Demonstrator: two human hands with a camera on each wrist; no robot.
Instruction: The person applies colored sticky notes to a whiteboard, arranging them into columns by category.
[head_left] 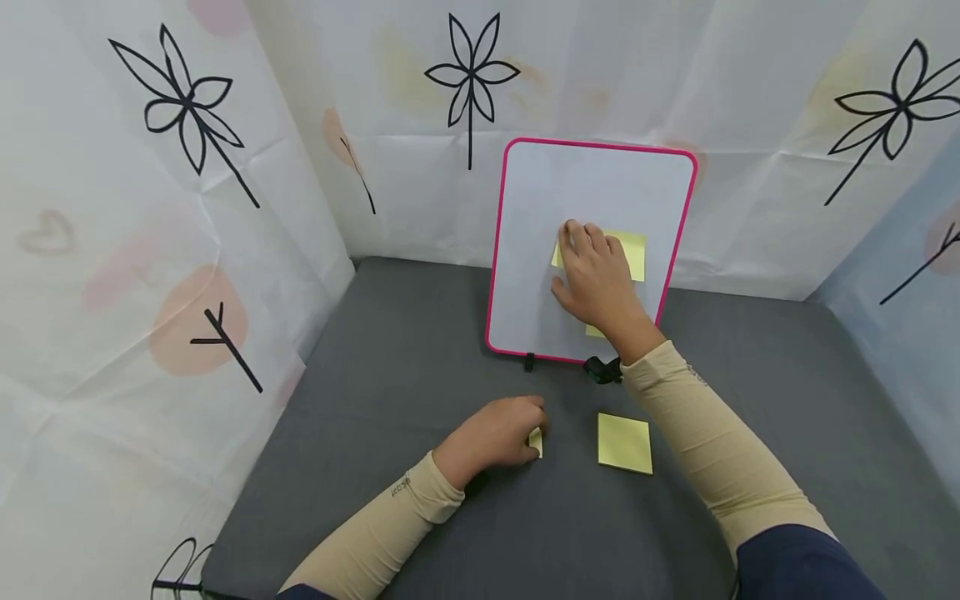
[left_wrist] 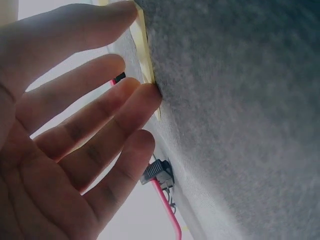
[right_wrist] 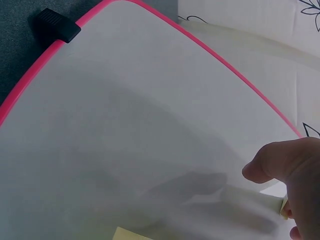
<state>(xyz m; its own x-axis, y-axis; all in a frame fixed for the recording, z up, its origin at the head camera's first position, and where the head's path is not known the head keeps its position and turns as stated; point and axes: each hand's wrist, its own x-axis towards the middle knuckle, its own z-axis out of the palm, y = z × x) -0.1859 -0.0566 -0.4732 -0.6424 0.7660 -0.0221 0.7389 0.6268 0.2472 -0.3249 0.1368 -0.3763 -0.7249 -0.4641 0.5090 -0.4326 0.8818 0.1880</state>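
Right hand [head_left: 600,279] unclenched, fingers over yellow note [head_left: 632,254], toward whiteboard's [head_left: 555,183] right edge. Left hand [head_left: 495,432] grips small notepad [head_left: 536,446] on tabletop [head_left: 390,350], before whiteboard's bottom edge. Risks: note could peel if pressed too lightly; whiteboard, propped near tabletop's back edge, might tip if pushed hard.

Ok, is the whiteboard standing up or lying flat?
Standing up: in the head view the whiteboard rises from the gray table before the patterned backdrop, with black clips at its lower edge.

Screened-in work corner, grey tabletop [head_left: 390,358], creased sheets [head_left: 420,208] with plant drawings on three sides, wider room hidden
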